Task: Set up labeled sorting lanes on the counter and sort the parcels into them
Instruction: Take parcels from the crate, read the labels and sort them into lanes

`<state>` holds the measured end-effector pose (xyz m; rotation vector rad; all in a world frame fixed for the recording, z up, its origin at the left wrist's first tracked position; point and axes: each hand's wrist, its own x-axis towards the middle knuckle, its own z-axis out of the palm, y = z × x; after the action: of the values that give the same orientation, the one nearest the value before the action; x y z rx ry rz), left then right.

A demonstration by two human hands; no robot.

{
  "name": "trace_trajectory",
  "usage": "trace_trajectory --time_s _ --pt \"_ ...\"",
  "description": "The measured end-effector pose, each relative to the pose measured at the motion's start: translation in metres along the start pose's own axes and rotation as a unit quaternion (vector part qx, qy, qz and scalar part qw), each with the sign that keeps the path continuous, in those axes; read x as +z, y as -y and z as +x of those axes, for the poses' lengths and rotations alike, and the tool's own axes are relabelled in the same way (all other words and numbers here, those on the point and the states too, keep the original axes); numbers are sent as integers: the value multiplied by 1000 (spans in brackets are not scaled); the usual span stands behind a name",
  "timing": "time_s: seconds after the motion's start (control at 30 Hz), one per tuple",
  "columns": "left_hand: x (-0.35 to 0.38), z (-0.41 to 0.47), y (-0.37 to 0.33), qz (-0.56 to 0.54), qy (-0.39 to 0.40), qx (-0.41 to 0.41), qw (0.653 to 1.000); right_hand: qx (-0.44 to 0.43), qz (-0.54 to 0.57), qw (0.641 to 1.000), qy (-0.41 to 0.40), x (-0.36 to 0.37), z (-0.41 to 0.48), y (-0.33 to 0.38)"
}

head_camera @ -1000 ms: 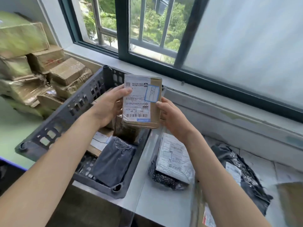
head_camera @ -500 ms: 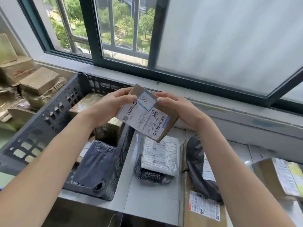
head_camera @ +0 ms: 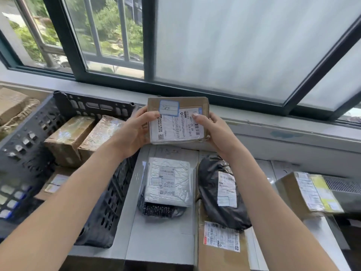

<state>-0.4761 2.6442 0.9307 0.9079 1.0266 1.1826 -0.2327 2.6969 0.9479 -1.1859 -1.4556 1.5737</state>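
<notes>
We see the left hand (head_camera: 132, 132) and right hand (head_camera: 215, 132) gripping the sides of a labelled cardboard box (head_camera: 176, 126) above the tabletop (head_camera: 160, 239) beside a dark crate (head_camera: 35, 133)

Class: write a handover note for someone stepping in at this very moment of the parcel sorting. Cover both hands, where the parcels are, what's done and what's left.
Hands: left hand and right hand both grip the small box by its sides, label toward the camera, above the counter.
Crate, on the left: taped boxes and flatter parcels inside, unsorted.
Counter: silver packet; to its right a black bag partly on a flat cardboard mailer; a labelled box far right.
Done: those four look placed.
Left: place the held box, then empty the crate.
</notes>
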Motion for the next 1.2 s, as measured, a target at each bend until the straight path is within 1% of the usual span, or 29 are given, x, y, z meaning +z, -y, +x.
trace_trajectory --time_s 0.13,0.27,0.43,0.57,0.63,0.77,0.8,0.83,0.87,0.93,1.0,1.07,1.13,1.2 --pt "47 12 10 13 3 -6 1000 1 8 1000 -12 -45 -12 -10" --pt "106 28 30 39 8 -25 999 -3 3 1000 -21 -107 -28 -21" --pt "195 56 69 72 13 -71 995 -3 13 998 -59 -204 -55 -39" --pt "262 78 108 118 17 -84 989 13 -32 997 -64 -286 -73 -49" --pt "290 86 127 153 27 -94 983 35 -71 996 -46 -323 -82 -52" --pt "340 94 160 166 130 -161 964 100 -131 985 46 -372 -93 -60" --pt "350 96 168 167 141 -169 961 108 -143 982 53 -380 -93 -65" --pt "358 98 177 166 136 -178 961 112 -155 981 46 -386 -92 -71" --pt "365 100 186 160 120 -189 962 115 -164 979 20 -391 -91 -79" --pt "378 103 206 142 65 -215 964 124 -181 973 -71 -398 -88 -97" --pt "393 107 227 127 0 -238 963 144 -183 960 -159 -402 -89 -120" --pt "408 112 248 108 -44 -249 961 172 -172 952 -186 -401 -93 -145" --pt "423 119 267 97 -66 -254 960 189 -182 946 -193 -398 -97 -170" --pt "434 123 283 103 -81 -255 958 189 -208 934 -220 -396 -101 -190"
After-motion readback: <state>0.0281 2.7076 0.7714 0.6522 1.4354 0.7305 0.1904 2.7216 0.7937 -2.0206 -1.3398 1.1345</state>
